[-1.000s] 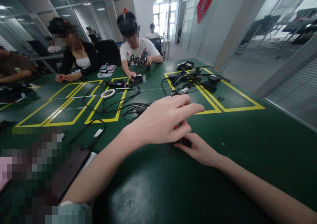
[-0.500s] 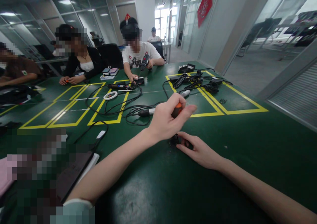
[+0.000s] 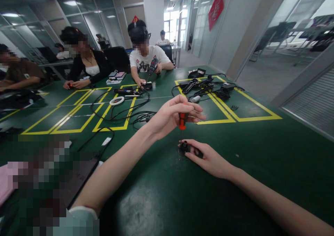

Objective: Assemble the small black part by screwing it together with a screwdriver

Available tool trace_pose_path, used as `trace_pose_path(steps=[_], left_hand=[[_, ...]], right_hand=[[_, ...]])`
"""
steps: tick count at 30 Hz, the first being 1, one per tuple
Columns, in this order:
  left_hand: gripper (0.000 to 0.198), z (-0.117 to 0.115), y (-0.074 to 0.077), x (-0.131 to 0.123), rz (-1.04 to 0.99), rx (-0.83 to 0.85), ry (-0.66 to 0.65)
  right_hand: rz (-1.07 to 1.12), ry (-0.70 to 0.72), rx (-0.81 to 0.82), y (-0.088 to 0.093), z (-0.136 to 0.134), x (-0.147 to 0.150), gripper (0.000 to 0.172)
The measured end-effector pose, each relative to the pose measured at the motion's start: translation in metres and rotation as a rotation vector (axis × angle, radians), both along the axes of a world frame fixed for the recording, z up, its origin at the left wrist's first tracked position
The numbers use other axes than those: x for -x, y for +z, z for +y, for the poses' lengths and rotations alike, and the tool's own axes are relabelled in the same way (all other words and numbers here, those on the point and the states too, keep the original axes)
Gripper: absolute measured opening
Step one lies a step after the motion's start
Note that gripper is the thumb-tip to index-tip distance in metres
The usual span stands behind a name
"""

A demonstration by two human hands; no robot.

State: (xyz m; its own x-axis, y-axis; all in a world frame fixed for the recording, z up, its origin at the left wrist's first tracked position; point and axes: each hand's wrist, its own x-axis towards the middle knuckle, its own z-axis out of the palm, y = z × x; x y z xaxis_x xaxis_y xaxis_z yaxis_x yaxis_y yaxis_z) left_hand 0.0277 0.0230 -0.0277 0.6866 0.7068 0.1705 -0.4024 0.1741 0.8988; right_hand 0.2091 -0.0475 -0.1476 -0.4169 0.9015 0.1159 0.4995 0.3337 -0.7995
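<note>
my left hand (image 3: 172, 116) clamps the red screwdriver (image 3: 182, 121) upright over the small black part (image 3: 184, 146), which my right hand (image 3: 208, 158) pinches on the desk (image 3: 261, 166)

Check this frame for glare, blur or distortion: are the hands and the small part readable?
Head view: hands sharp, the left hand holding an orange screwdriver upright over a small black part held by the right hand. Head view: dull ceiling-light glare on the green table near the bottom edge; wide-angle bending toward the borders; lower-left corner pixelated.
</note>
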Motion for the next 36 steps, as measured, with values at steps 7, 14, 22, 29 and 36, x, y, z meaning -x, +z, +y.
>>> trace_pose_path(steps=[7, 14, 22, 29, 36], left_hand=[[0.026, 0.006, 0.005, 0.006, 0.087, -0.002, 0.009], [0.022, 0.009, 0.005, 0.008, 0.119, 0.021, -0.027], [0.025, 0.005, 0.006, 0.009, 0.117, -0.045, -0.021], [0.025, 0.011, 0.008, 0.015, 0.163, -0.074, -0.135], [0.03, 0.006, 0.008, 0.012, 0.148, -0.016, -0.094]], right_hand=[[-0.003, -0.002, -0.004, 0.0, 0.0, 0.001, 0.04], [0.001, -0.004, 0.003, 0.0, 0.0, 0.001, 0.039], [0.009, 0.003, 0.002, 0.001, 0.0, 0.001, 0.038], [0.001, 0.0, -0.016, 0.0, 0.0, 0.001, 0.038], [-0.004, -0.006, 0.006, 0.003, -0.001, 0.001, 0.039]])
